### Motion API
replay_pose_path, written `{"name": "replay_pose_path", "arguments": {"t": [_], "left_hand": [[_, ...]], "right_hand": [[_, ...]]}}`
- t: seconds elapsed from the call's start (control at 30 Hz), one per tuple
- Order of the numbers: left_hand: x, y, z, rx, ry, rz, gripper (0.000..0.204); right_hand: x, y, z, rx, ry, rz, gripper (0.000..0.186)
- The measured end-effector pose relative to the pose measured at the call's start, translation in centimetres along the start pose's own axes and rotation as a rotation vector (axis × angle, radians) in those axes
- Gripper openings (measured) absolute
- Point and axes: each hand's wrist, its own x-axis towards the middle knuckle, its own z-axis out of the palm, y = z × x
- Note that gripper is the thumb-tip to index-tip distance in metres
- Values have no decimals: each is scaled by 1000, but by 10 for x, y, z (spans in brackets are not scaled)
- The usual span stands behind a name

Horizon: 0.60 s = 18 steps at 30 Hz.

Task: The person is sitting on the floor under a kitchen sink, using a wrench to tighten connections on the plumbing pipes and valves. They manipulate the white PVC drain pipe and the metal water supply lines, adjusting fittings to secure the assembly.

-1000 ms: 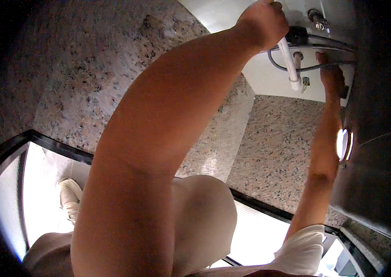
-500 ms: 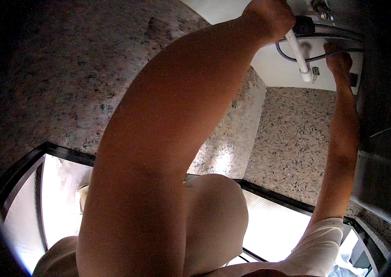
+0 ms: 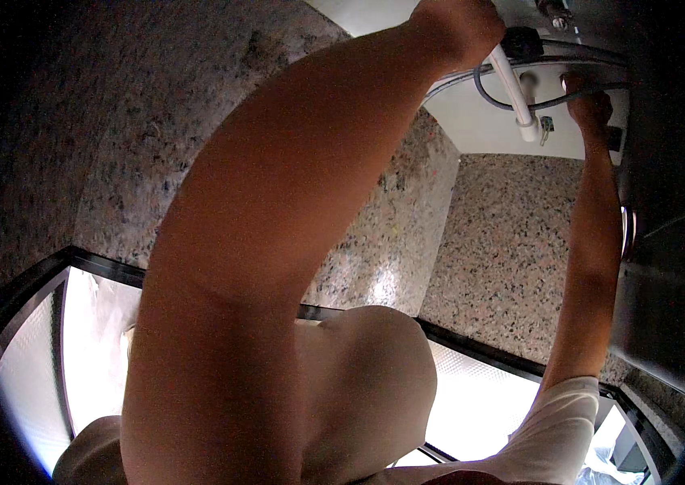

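Observation:
My left hand (image 3: 460, 31) reaches to the top of the view, closed at the upper end of a white pipe (image 3: 510, 85); its fingertips are hidden. The pipe slants down from the fist to a wider end piece. To the right, my right hand (image 3: 589, 105) is raised against the white panel (image 3: 472, 113), fingers curled. A small pale bit shows at its fingertips, too unclear to name. A dark cable (image 3: 556, 103) loops past the pipe toward the right hand. Close by the left fist is a black block-shaped part (image 3: 523, 43).
A metal fitting (image 3: 554, 12) is at the top. A small green piece (image 3: 547, 128) with wires sticks out beside the pipe end. Speckled stone walls (image 3: 504, 242) enclose the space, with a dark surface (image 3: 674, 267) on the right. Bright black-framed panels (image 3: 480, 396) lie below.
The whole view has shifted slightly, so most things sit a little further left. A pale bit now shows at my right fingertips. Both hands stay in the same places.

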Motion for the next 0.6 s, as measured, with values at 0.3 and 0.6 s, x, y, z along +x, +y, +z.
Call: {"name": "replay_pose_path", "arguments": {"t": [0.3,0.6], "left_hand": [[-9,-16,4,55,47,15,23],[-8,-4,0,43,95,22,26]], "right_hand": [[8,-17,5,249,53,57,50],[19,36,140,663,314,90,35]]}}
